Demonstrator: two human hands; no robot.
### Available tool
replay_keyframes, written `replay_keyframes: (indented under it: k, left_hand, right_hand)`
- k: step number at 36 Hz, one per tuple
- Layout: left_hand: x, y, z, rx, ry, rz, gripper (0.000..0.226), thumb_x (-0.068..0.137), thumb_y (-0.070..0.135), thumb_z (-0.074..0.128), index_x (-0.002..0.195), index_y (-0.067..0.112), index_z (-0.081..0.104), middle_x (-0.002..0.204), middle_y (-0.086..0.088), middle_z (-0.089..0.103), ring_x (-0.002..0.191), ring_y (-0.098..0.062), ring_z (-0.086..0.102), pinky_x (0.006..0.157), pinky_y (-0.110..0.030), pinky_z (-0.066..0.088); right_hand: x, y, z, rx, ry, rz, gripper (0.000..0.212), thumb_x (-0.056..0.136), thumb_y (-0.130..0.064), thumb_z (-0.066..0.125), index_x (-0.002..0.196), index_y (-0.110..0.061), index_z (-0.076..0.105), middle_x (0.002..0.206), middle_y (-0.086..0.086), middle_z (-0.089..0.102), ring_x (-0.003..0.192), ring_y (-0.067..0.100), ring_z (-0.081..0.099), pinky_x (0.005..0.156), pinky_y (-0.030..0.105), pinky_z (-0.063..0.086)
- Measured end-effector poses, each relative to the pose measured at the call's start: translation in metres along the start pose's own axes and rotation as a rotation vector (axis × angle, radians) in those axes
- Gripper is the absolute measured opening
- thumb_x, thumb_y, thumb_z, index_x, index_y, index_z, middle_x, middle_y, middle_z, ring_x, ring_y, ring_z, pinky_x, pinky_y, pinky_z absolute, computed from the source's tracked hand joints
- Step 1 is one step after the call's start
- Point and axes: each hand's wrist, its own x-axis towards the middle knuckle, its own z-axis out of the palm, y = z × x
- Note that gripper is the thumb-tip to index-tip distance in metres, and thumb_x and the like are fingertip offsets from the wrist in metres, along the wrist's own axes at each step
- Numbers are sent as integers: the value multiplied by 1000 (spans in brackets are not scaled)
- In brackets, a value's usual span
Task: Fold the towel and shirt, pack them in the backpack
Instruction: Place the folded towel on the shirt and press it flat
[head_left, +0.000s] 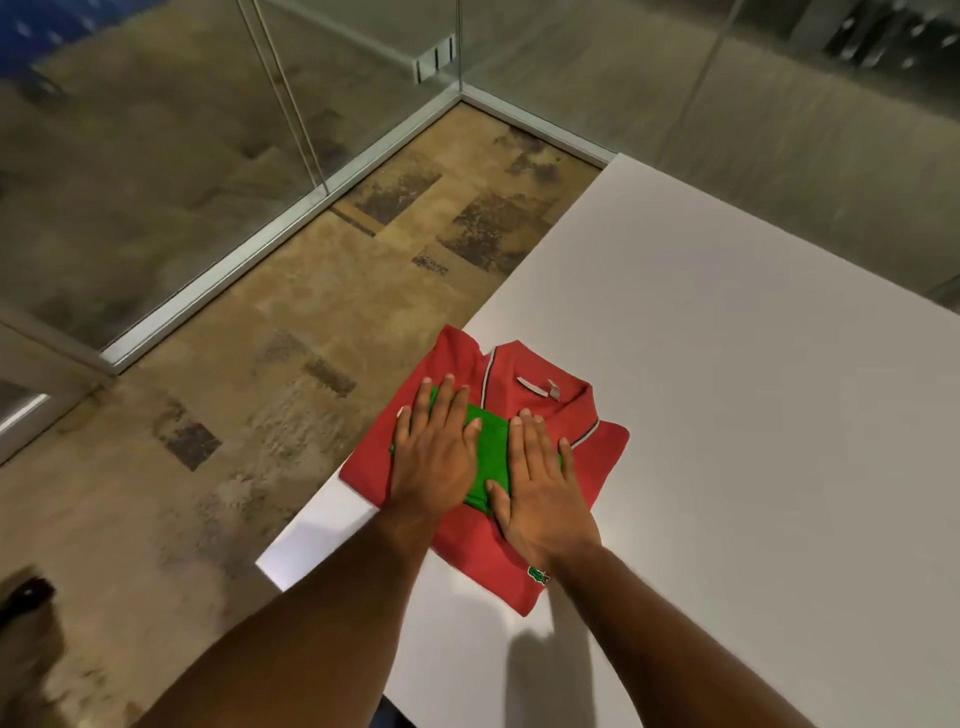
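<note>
A folded red polo shirt (566, 410) lies at the near left corner of the white table (753, 415), collar pointing away from me. On top of it sits a small folded green towel (491, 452). My left hand (434, 457) lies flat on the towel's left part, fingers spread. My right hand (543, 493) presses flat on its right part and on the shirt. Both palms face down and hold nothing. No backpack is in view.
The table's left edge runs diagonally, with patterned brown carpet (291, 338) beyond it. Glass partition walls with metal frames (311, 218) stand at the left and back. A dark object (26, 597) sits on the floor at the lower left.
</note>
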Motion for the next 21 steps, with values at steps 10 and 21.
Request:
replay_keyframes:
  k: [10, 21]
  left_hand:
    - [2, -2, -1, -25, -14, 22, 62, 105, 50, 10, 161, 26, 24, 171, 3, 15, 158, -21, 6, 125, -50, 16]
    - [3, -6, 0, -22, -1, 47, 64, 104, 50, 11, 159, 24, 30, 169, 1, 22, 157, -23, 13, 123, -51, 21]
  right_hand:
    - [-2, -9, 1, -22, -4, 60, 75, 106, -55, 12, 163, -13, -12, 171, 6, -18, 157, 21, -19, 129, 50, -2]
    - [-3, -11, 0, -35, -30, 71, 76, 105, -58, 10, 163, -14, -14, 171, 5, -19, 157, 20, -21, 128, 49, -4]
